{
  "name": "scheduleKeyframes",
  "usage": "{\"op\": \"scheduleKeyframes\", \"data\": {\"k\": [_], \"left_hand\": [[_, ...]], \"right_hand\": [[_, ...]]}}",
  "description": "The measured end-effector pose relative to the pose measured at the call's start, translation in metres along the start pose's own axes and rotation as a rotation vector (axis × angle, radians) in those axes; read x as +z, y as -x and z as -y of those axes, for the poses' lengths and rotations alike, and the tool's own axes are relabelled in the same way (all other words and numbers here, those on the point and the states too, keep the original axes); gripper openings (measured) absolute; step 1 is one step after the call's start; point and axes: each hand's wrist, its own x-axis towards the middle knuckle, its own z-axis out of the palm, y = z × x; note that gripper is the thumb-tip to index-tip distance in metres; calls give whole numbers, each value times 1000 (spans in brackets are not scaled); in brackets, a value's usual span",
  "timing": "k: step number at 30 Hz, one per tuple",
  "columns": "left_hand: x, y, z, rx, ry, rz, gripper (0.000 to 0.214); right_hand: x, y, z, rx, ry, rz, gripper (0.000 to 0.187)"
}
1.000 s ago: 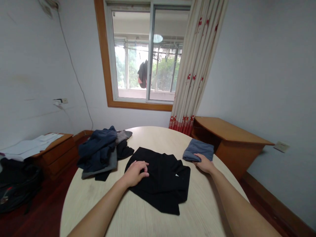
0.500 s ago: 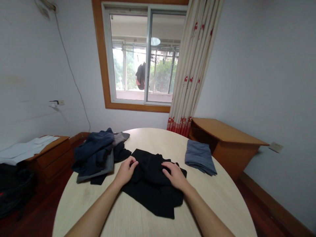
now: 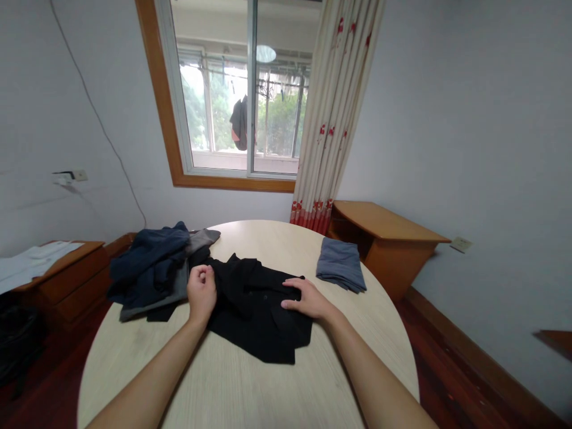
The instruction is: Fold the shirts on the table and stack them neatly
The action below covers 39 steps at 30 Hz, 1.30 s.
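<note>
Left hand (image 3: 202,292) curled closed on the left end of the black garment (image 3: 257,322); right hand (image 3: 308,298) lies palm down over its right end, thumb and fingers parted wide, touching cloth. Garment sits mid-table, unevenly spread, lumpy toward the left hand; I can make out small dark buttons (image 3: 263,296) near its middle, and its lowest corner points at the near edge. Now left to right on my feed: black bag (image 3: 20,333) on the floor, partly cropped; wooden cabinet (image 3: 75,286) with white papers (image 3: 38,262) on top; then, at the far-left edge of the round table (image 3: 250,399), a loose heap with a navy garment (image 3: 152,256) uppermost, grey and black cloth showing beneath, left hand just beside it. Whether the heap touches the black garment I can't tell. Past the middle, window (image 3: 218,113), then curtain (image 3: 333,113) with red flowers. Folded blue-grey cloth (image 3: 340,265) lies flat near the far-right edge, apart from my right hand. Wooden desk (image 3: 388,229) stands beyond that edge.
</note>
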Motion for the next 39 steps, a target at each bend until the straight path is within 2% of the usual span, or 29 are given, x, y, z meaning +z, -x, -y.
{"op": "scheduleKeyframes", "data": {"k": [6, 9, 12, 15, 18, 21, 23, 26, 29, 30, 35, 39], "left_hand": [[-8, -15, 2, 19, 40, -130, 33], [-11, -21, 2, 10, 70, -142, 31], [-9, -18, 0, 23, 48, -74, 30], [-3, -6, -3, 100, -41, 143, 32], [3, 8, -4, 203, -213, 452, 44], [5, 18, -3, 310, -410, 793, 75], [3, 20, -3, 334, -537, 984, 101], [0, 19, -3, 311, -652, 1127, 119], [-1, 16, -4, 289, -677, 1148, 117], [-1, 15, -4, 283, -677, 1146, 114], [0, 16, -5, 285, -688, 1108, 100], [1, 19, -5, 281, -724, 1033, 102]], "right_hand": [[-6, 3, 5, 15, 0, 95, 63], [-4, 1, 4, -10, -13, 54, 48], [-1, -2, 2, -58, 0, 11, 30], [1, -5, -2, -80, 34, -2, 29], [3, -6, -7, -72, 43, 3, 43], [3, -7, -9, -79, 38, -1, 53], [3, -7, -9, -93, 42, -5, 54], [3, -6, -5, -130, 40, 9, 44], [3, -5, 0, -170, 5, 34, 23], [3, -5, 0, -178, -9, 41, 22], [3, -4, 1, -176, -39, 85, 45], [4, -4, 0, -157, -44, 88, 43]]}}
